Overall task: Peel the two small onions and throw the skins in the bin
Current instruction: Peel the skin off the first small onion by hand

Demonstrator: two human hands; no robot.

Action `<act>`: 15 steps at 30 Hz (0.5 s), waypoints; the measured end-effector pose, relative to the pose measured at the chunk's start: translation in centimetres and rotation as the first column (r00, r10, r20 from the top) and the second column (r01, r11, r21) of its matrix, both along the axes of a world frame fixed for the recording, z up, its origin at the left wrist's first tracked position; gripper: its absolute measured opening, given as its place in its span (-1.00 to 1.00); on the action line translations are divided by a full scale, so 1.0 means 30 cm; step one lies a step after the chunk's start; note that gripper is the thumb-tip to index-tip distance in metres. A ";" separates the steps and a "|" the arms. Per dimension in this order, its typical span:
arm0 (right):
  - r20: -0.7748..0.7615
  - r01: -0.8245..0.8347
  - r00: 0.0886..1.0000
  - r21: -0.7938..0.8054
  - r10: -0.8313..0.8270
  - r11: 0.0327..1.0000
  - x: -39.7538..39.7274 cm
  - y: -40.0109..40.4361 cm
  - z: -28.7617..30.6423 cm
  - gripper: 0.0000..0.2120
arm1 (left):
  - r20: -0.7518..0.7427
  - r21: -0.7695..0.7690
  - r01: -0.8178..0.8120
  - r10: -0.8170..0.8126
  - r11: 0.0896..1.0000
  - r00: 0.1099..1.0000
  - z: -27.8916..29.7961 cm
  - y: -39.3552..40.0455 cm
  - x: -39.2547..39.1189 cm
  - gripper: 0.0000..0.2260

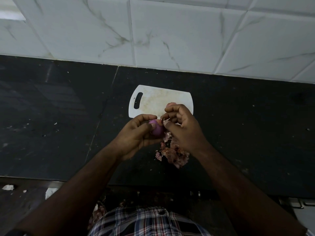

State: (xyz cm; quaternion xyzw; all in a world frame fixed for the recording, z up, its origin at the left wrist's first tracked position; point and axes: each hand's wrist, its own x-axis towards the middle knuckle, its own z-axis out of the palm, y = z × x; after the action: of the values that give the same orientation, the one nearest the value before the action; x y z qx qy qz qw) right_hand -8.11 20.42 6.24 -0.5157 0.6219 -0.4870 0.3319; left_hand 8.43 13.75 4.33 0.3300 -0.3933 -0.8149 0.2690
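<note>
My left hand (136,135) grips a small purple onion (157,129) above the black counter, its peeled shiny side facing up. My right hand (182,126) pinches a bit of skin at the onion's right end between thumb and forefinger. A second onion (170,104) lies on the white cutting board (153,101), mostly hidden behind my right fingers. A pile of dry pinkish skins (172,155) lies on the counter just below both hands. No bin is in view.
The black stone counter (59,116) runs left and right, with a white tiled wall (153,31) behind it. Its front edge is near my checked shirt (144,222). Small white scraps (8,187) lie at the lower left, and a metal handle (296,203) at the lower right.
</note>
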 end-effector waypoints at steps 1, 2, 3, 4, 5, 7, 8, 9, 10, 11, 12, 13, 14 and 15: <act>-0.001 -0.006 1.000 0.004 0.006 1.000 -0.004 0.002 0.003 -0.72 | 0.006 -0.004 -0.004 0.004 1.000 1.000 0.000 -0.001 -0.001 -0.76; -0.007 -0.002 1.000 0.003 0.002 1.000 -0.005 0.001 0.004 -0.72 | 0.013 -0.013 -0.002 0.002 1.000 1.000 0.000 -0.002 -0.002 -0.78; -0.007 0.008 1.000 0.001 -0.008 1.000 -0.006 0.000 0.007 -0.73 | 0.019 -0.018 0.003 -0.003 1.000 1.000 -0.001 -0.002 -0.003 -0.79; 0.002 0.020 1.000 0.001 -0.020 1.000 -0.007 -0.002 0.009 -0.74 | 0.022 -0.018 0.010 -0.009 1.000 1.000 -0.001 -0.001 -0.004 -0.80; 0.012 0.026 1.000 0.000 -0.026 1.000 -0.006 -0.004 0.012 -0.73 | 0.020 -0.015 0.018 -0.018 1.000 1.000 -0.003 -0.001 -0.003 -0.80; 0.005 0.022 1.000 -0.005 -0.022 1.000 -0.006 -0.008 0.018 -0.71 | 0.008 0.000 0.029 -0.029 1.000 1.000 -0.003 0.002 -0.002 -0.79; -0.009 0.015 1.000 -0.009 -0.015 1.000 -0.007 -0.008 0.022 -0.70 | -0.003 0.010 0.033 -0.033 0.999 0.999 -0.001 0.004 -0.003 -0.78; -0.023 0.007 1.000 -0.013 -0.008 1.000 -0.007 -0.008 0.026 -0.68 | -0.015 0.016 0.038 -0.037 0.999 0.999 -0.003 0.003 -0.001 -0.77; -0.033 -0.002 0.999 -0.015 0.002 1.000 -0.007 -0.008 0.030 -0.67 | -0.021 0.020 0.042 -0.041 0.999 0.999 -0.004 0.003 0.000 -0.74; -0.037 -0.016 0.999 -0.011 0.016 1.000 -0.007 -0.009 0.034 -0.66 | -0.017 0.019 0.043 -0.043 0.999 0.999 -0.006 0.002 0.002 -0.74; -0.036 -0.031 0.999 0.000 0.031 1.000 -0.007 -0.010 0.035 -0.66 | -0.012 0.020 0.043 -0.043 0.999 0.999 -0.007 0.002 0.004 -0.76; -0.034 -0.045 0.998 0.012 0.046 0.999 -0.008 -0.010 0.037 -0.66 | -0.007 0.026 0.038 -0.038 0.999 0.999 -0.008 0.002 0.005 -0.77; -0.030 -0.058 0.998 0.023 0.059 0.998 -0.010 -0.012 0.038 -0.66 | -0.008 0.037 0.034 -0.034 0.999 0.999 -0.008 0.003 0.005 -0.76; -0.026 -0.070 0.997 0.028 0.070 0.997 -0.012 -0.011 0.038 -0.66 | -0.012 0.048 0.033 -0.032 0.998 0.999 -0.010 0.004 0.005 -0.75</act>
State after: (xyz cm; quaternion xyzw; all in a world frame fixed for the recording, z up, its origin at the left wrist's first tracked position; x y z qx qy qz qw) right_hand -8.47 20.09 7.38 -0.5393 0.6144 -0.4597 0.3471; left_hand 8.57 13.86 4.03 0.3252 -0.3773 -0.8304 0.2498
